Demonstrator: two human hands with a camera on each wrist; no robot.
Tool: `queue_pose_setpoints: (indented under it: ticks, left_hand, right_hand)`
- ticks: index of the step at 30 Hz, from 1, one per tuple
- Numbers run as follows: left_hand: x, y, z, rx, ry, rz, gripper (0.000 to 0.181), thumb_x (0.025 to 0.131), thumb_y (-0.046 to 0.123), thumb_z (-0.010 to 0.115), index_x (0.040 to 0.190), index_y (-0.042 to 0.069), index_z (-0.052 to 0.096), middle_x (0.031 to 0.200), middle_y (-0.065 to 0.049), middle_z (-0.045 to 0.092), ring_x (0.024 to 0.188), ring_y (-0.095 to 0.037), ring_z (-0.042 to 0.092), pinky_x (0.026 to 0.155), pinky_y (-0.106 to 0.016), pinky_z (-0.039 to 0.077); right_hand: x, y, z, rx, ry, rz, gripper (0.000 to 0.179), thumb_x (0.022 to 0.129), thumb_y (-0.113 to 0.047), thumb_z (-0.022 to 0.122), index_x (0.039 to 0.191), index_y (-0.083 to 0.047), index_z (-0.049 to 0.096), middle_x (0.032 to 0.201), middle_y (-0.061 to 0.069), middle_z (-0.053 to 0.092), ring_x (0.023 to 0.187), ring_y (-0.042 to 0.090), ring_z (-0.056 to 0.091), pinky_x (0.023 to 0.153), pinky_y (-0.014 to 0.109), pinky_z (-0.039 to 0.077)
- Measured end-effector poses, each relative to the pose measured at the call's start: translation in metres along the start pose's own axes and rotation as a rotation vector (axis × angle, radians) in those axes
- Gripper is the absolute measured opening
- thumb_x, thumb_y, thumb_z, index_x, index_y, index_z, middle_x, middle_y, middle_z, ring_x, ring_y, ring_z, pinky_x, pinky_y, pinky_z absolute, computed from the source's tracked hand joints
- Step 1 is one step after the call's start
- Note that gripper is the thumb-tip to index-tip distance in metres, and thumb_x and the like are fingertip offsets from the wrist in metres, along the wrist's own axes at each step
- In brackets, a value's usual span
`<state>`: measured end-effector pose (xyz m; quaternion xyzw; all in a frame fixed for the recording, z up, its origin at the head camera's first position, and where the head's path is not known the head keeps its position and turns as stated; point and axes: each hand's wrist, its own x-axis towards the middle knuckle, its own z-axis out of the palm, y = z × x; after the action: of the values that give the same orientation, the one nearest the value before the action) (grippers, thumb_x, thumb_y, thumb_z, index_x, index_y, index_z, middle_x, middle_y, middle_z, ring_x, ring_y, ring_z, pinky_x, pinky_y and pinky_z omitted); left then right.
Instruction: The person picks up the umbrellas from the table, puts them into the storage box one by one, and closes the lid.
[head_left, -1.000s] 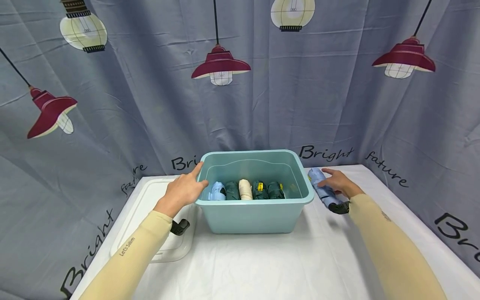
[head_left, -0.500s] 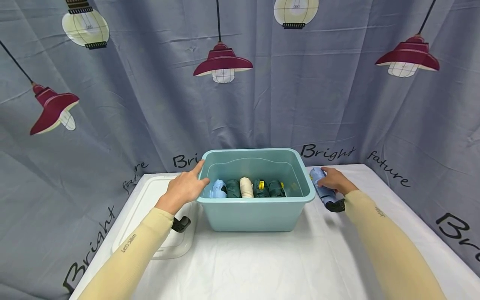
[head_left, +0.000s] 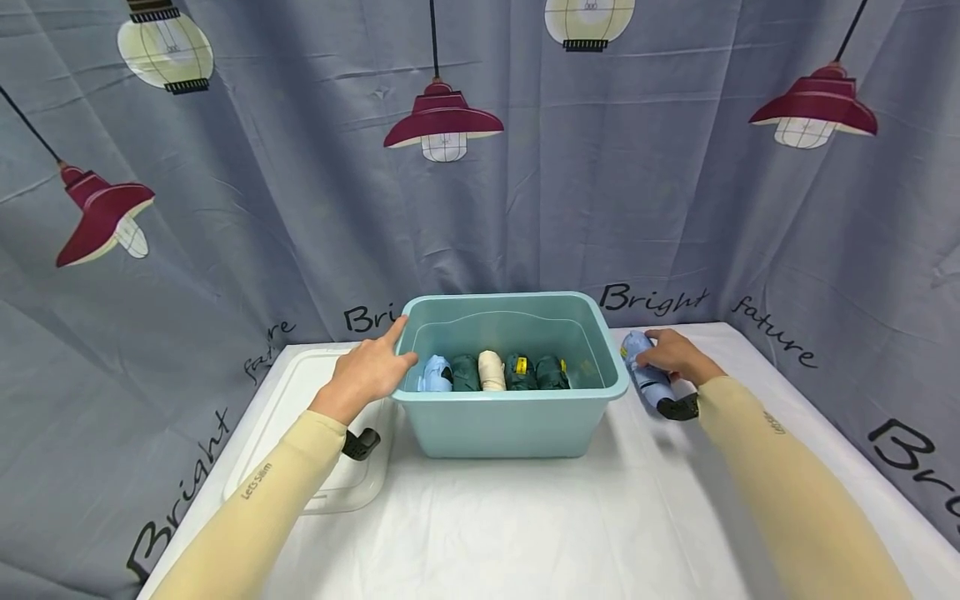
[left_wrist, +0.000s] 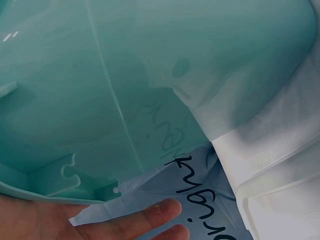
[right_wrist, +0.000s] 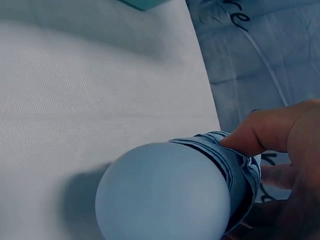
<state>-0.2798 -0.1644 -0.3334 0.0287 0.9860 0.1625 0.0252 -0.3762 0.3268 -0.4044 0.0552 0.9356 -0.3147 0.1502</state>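
My right hand (head_left: 672, 353) grips a light blue folded umbrella (head_left: 637, 345) on the table, to the right of the bin. In the right wrist view the thumb presses the pleated cloth of the umbrella (right_wrist: 215, 150), behind its smooth round end; the other fingers are partly hidden behind it. My left hand (head_left: 367, 372) rests at the left rim of a teal plastic bin (head_left: 502, 427), its fingers extended along the outside in the left wrist view. Inside the bin stands a row of rolled umbrellas: light blue (head_left: 436, 374), cream (head_left: 491, 371) and several dark green (head_left: 552, 373).
A translucent white lid (head_left: 348, 492) lies flat on the table left of the bin, partly under my left forearm. The white tablecloth (head_left: 525, 525) covers the table. A grey-blue curtain (head_left: 510, 208) printed with lamps hangs close behind and at both sides.
The right hand has come down onto the light blue umbrella and its fingers have closed round it. My left hand stays at the bin's rim. The head view shifts slightly.
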Motion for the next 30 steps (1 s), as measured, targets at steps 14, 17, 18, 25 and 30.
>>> queue_pose_setpoints:
  ticks: [14, 17, 18, 25, 30]
  left_hand:
    - [0.003, 0.001, -0.003, -0.006, -0.001, 0.012, 0.076, 0.097, 0.048, 0.042, 0.164, 0.031, 0.01, 0.074, -0.009, 0.059, 0.068, -0.024, 0.058, 0.058, -0.039, 0.042]
    - [0.003, 0.001, -0.003, -0.006, -0.004, 0.01, 0.076, 0.098, 0.049, 0.042, 0.164, 0.031, 0.009, 0.074, -0.009, 0.058, 0.068, -0.024, 0.057, 0.058, -0.039, 0.042]
    - [0.003, 0.001, -0.003, -0.005, -0.004, 0.01, 0.076, 0.098, 0.049, 0.042, 0.164, 0.03, 0.009, 0.074, -0.009, 0.058, 0.068, -0.024, 0.057, 0.058, -0.039, 0.042]
    - [0.002, 0.001, -0.002, -0.002, -0.007, 0.011, 0.076, 0.098, 0.049, 0.041, 0.164, 0.03, 0.009, 0.078, -0.009, 0.061, 0.072, -0.024, 0.059, 0.06, -0.04, 0.042]
    - [0.001, 0.0, -0.002, -0.006, -0.016, 0.006, 0.075, 0.099, 0.049, 0.041, 0.164, 0.03, 0.008, 0.078, -0.009, 0.061, 0.07, -0.024, 0.059, 0.06, -0.039, 0.042]
  right_hand:
    - [-0.023, -0.024, -0.028, 0.007, 0.029, -0.106, 0.084, 0.093, -0.018, 0.06, 0.157, 0.009, 0.014, 0.14, 0.039, 0.039, 0.106, 0.038, 0.058, 0.072, 0.04, 0.059]
    - [-0.03, -0.032, -0.034, 0.015, 0.043, -0.126, 0.083, 0.093, -0.018, 0.06, 0.157, 0.008, 0.015, 0.138, 0.039, 0.041, 0.104, 0.038, 0.06, 0.07, 0.04, 0.059]
    - [-0.032, -0.034, -0.035, 0.014, 0.046, -0.136, 0.083, 0.093, -0.018, 0.06, 0.157, 0.008, 0.015, 0.137, 0.039, 0.042, 0.103, 0.037, 0.06, 0.07, 0.039, 0.059]
    - [-0.045, -0.049, -0.044, -0.003, 0.045, -0.191, 0.082, 0.093, -0.018, 0.062, 0.157, 0.008, 0.018, 0.135, 0.037, 0.047, 0.102, 0.036, 0.061, 0.07, 0.039, 0.059]
    - [-0.054, -0.061, -0.048, 0.001, 0.031, -0.231, 0.082, 0.093, -0.018, 0.063, 0.157, 0.008, 0.019, 0.137, 0.038, 0.047, 0.106, 0.039, 0.061, 0.073, 0.041, 0.059]
